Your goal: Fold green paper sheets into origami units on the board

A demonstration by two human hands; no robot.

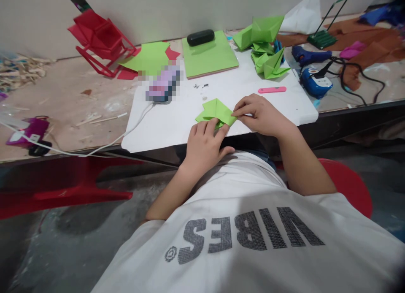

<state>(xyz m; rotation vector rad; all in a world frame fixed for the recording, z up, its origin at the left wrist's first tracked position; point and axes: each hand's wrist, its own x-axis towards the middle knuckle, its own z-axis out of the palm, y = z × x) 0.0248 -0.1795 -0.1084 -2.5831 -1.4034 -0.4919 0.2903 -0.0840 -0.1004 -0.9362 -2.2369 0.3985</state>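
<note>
A piece of folded green paper (218, 109) lies on the white board (164, 128) near its front edge. My left hand (205, 143) rests over the paper's near side, its fingers stretched out and pressing it down, thumb apart. At the paper's right corner, my right hand (261, 115) pinches the edge between thumb and fingers. Beyond my right hand lies a pink cutter (272, 90). Several folded green paper pieces (267, 44) are heaped at the back right of the board.
Behind the paper is a green paper stack (210, 58) with a black case (200, 37) on it. A partly blurred phone (163, 85) trails a white cable. A red paper rocking chair (101, 42) stands back left; a glue gun (310, 55) and a blue socket (316, 82) lie right.
</note>
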